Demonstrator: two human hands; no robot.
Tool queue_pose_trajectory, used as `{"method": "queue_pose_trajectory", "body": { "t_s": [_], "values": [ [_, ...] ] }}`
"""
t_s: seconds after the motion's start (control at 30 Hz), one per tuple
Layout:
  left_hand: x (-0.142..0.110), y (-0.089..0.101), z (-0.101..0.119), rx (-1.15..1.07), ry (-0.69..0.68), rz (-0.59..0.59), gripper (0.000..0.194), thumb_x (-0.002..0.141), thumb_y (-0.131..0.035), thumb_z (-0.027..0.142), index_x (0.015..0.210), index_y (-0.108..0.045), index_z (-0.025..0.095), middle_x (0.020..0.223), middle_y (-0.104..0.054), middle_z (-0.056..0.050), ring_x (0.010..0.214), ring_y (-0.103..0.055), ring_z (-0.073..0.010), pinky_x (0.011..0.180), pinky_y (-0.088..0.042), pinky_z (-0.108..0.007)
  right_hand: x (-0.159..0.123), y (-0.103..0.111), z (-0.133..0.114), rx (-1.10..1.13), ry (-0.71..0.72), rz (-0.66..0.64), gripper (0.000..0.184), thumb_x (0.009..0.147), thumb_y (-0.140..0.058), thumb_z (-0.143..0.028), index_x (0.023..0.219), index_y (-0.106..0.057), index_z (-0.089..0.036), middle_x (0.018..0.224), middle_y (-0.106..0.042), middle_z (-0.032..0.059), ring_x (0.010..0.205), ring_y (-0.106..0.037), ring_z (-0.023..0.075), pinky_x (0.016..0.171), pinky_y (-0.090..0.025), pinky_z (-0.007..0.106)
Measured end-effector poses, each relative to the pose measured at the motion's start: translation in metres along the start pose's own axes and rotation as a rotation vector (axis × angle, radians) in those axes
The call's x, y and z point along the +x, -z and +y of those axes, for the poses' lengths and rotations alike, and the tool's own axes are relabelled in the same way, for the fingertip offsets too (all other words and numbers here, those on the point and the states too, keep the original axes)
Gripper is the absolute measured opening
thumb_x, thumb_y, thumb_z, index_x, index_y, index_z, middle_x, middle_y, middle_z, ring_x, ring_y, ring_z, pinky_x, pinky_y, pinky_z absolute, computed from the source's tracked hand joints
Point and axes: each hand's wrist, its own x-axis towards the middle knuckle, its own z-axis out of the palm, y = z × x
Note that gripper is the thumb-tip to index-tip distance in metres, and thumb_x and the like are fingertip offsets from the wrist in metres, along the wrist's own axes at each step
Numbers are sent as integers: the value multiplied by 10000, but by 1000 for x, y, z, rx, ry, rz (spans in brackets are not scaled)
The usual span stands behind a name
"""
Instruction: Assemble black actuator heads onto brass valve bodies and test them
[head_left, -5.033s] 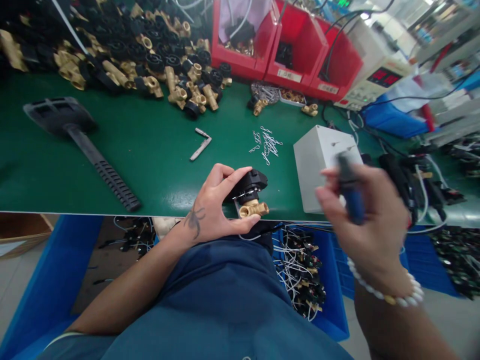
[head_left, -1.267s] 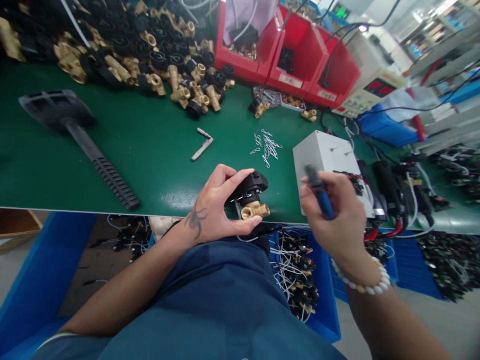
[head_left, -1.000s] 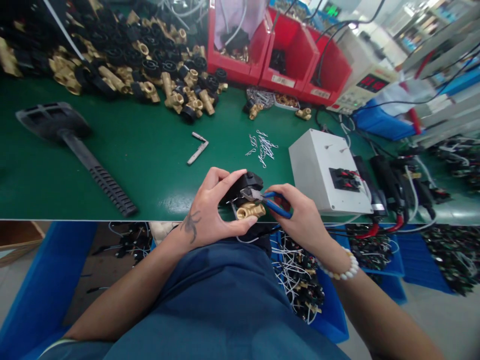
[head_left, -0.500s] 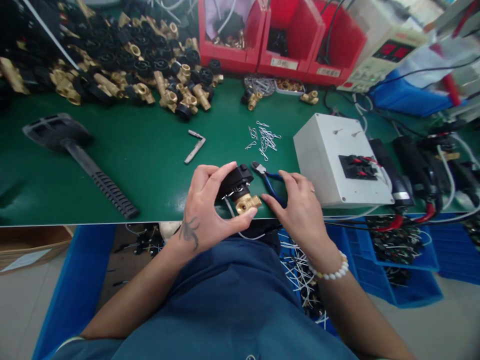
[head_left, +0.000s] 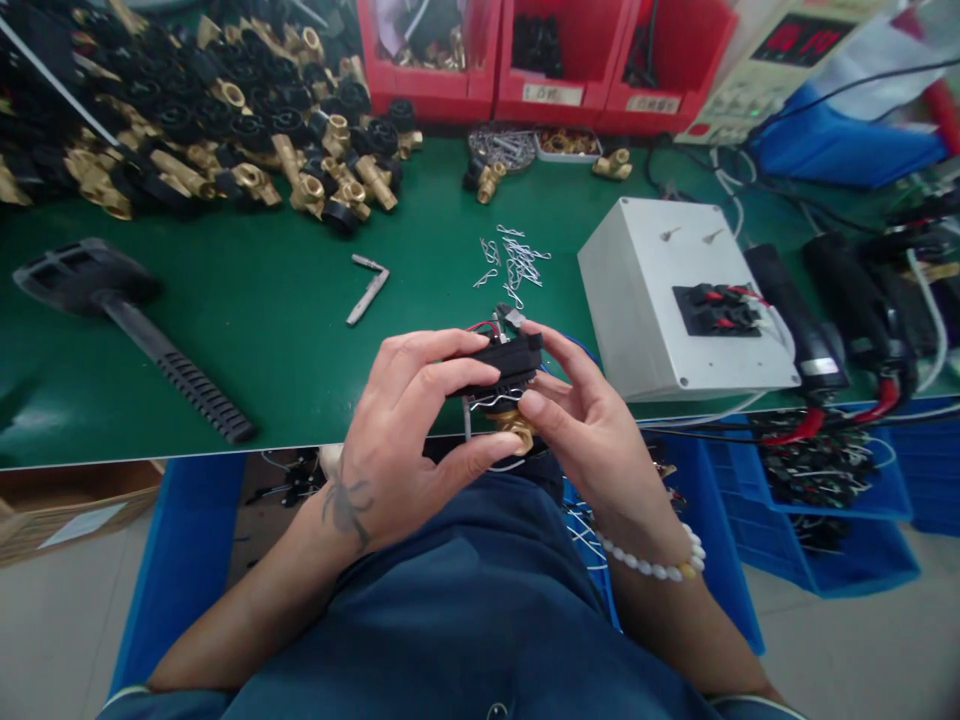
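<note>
A green desk runs across the scene in a workroom. At its left side lies a black mallet, its handle slanting to the near edge, and beyond it a pile of brass and black parts fills the far left. Right of the mallet, an L-shaped metal tool rests alone. At the near edge, the left hand pinches a valve, fingers over its black top and thumb on its brass lower part, just above the desk's edge in the middle. Beyond the valve lie loose wire clips, and farther back stand red bins. Pliers show just past the valve, mostly hidden behind the right hand, whose thumb and fingers close about the valve's right end; the fingertips are partly hidden. To the right sits a grey box with a black socket, behind it a power supply with a red display, and farther right black cylinders with red leads.
</note>
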Motion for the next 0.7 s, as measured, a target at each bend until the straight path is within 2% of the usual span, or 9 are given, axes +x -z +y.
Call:
{"method": "queue_pose_trajectory", "body": {
  "t_s": [0.1,0.2,0.3,0.43,0.53,0.63,0.7],
  "values": [
    [0,-1,1,-11,5,35,91,946,-643,207,1006,-577,224,1250,-665,-68,1206,-603,-228,1044,-498,-442,-3,1,0,-3,-15,-19,700,882,-707,-495,1466,-368,-312,1347,-602,82,1202,-640,243,1007,-577,414],
    [1,-5,1,13,-37,70,95,936,-656,168,975,-578,206,1222,-676,-77,1186,-609,-209,1036,-504,-418,-5,0,3,-25,25,-38,639,922,-652,-494,1454,-348,-315,1315,-617,79,1197,-643,237,986,-589,412],
    [3,-9,0,31,-70,78,87,940,-650,179,973,-585,227,1215,-678,-64,1171,-614,-222,1030,-509,-445,-5,-3,7,-42,68,-6,602,936,-624,-512,1424,-329,-320,1316,-609,72,1230,-624,231,974,-598,396],
    [7,-10,2,5,-19,76,71,959,-618,224,964,-585,287,1235,-673,-27,1183,-604,-250,1052,-489,-514,-4,-7,7,2,59,33,622,910,-641,-539,1390,-315,-316,1338,-598,70,1258,-607,236,1004,-587,407],
    [8,-13,3,7,-16,77,82,960,-611,216,969,-575,289,1231,-668,-28,1185,-598,-242,1060,-492,-518,-2,-7,4,51,61,54,622,885,-668,-512,1371,-333,-316,1344,-597,61,1278,-592,239,1036,-572,427],
    [9,-20,2,-57,8,152,132,946,-623,215,1058,-582,272,1266,-639,-48,1227,-582,-242,1092,-487,-510,2,-5,-1,40,51,86,626,875,-676,-505,1371,-345,-315,1352,-595,60,1273,-597,248,1016,-585,434],
    [12,-25,-1,-262,152,232,279,949,-634,304,1217,-561,275,1377,-580,-68,1330,-534,-267,1127,-473,-520,5,-4,-5,25,78,97,619,889,-660,-512,1378,-335,-316,1334,-607,62,1221,-631,246,970,-606,430]
  ]
}}
